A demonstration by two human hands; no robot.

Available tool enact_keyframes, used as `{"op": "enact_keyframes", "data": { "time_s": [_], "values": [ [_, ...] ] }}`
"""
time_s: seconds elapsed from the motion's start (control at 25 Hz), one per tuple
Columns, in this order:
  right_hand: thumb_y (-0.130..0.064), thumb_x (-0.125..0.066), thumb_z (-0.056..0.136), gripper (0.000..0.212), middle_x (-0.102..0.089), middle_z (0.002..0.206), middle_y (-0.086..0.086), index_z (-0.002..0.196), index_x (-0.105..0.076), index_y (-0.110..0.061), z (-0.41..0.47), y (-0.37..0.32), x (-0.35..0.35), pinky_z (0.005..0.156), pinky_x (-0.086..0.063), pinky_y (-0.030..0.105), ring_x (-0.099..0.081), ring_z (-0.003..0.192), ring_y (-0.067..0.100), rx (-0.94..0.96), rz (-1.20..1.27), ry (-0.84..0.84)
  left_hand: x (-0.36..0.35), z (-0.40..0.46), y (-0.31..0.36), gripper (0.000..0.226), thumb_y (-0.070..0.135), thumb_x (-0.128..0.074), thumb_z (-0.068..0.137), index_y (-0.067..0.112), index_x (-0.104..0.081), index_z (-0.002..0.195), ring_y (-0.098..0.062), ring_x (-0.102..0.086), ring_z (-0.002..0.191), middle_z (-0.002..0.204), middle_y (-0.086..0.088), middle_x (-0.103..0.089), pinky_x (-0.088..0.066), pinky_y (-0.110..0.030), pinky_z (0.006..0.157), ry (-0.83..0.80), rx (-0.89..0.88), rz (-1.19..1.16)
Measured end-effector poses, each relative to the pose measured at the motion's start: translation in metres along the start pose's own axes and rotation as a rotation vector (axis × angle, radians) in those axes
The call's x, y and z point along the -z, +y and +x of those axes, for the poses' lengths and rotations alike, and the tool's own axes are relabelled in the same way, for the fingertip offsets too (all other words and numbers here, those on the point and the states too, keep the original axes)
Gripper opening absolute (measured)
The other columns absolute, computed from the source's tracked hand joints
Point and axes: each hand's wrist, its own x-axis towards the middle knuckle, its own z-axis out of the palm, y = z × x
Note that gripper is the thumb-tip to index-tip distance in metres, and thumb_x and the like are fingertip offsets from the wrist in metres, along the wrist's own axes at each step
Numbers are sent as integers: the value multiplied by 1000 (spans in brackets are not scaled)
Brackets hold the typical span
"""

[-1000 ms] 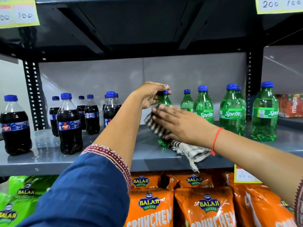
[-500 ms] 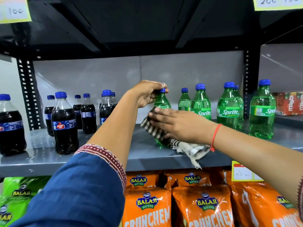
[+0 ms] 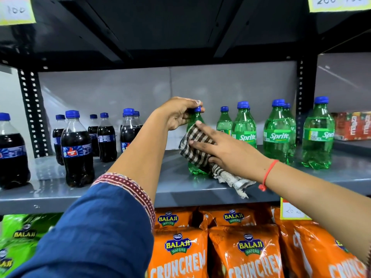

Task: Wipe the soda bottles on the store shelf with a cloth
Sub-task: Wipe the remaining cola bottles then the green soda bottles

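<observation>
A green soda bottle [image 3: 195, 169] with a blue cap stands on the grey shelf [image 3: 124, 189] near its front. My left hand [image 3: 179, 114] grips its neck and cap from above. My right hand [image 3: 224, 148] presses a striped brown-and-white cloth [image 3: 195, 147] against the bottle's side, fingers spread; the cloth's tail trails onto the shelf to the right. More green Sprite bottles [image 3: 279, 135] stand to the right, upright. Dark cola bottles [image 3: 77, 149] stand in a group to the left.
An upper shelf overhangs close above the bottles. A perforated black upright [image 3: 33, 115] stands at the left, another at the right [image 3: 301, 101]. Orange snack bags [image 3: 247, 251] and green ones [image 3: 18, 237] fill the shelf below. A red carton [image 3: 353, 126] sits far right.
My right hand has slid the cloth up the bottle's side, now covering its middle. My left hand keeps its hold on the cap. The view has shifted slightly.
</observation>
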Motion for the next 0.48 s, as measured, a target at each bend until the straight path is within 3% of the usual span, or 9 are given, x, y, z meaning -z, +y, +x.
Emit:
{"op": "enact_keyframes", "data": {
  "time_s": [0.08,0.24,0.36,0.48],
  "values": [
    [6,-63,74,72,-28,150,16,132,-41,-31,-6,-6,5,50,-39,26,-59,100,34,-99,43,8,0,0,0,11,13,-54,87,7,-63,92,-13,-64,78,86,-6,-67,-53,-22,74,1,2,-1],
    [14,-46,75,75,-33,140,13,133,-38,-32,-15,-21,25,56,-33,30,-52,102,32,-237,-21,-34,-6,-2,2,7,12,-57,86,9,-63,88,-17,-61,86,88,-5,-65,-49,-24,84,48,-12,31],
    [12,-43,76,70,-38,132,7,130,-44,-33,-23,-27,46,56,-38,28,-52,93,24,-316,4,-61,-19,-16,10,19,13,-57,85,9,-67,101,-10,-53,97,100,3,-63,-39,-17,85,235,-197,74],
    [10,-52,76,66,-42,126,-6,124,-50,-35,-32,-21,74,75,-37,9,-47,105,12,-443,331,-8,-29,-51,19,25,14,-54,87,10,-67,108,-7,-56,100,107,4,-65,-42,-15,91,291,-418,277]
  ]
}}
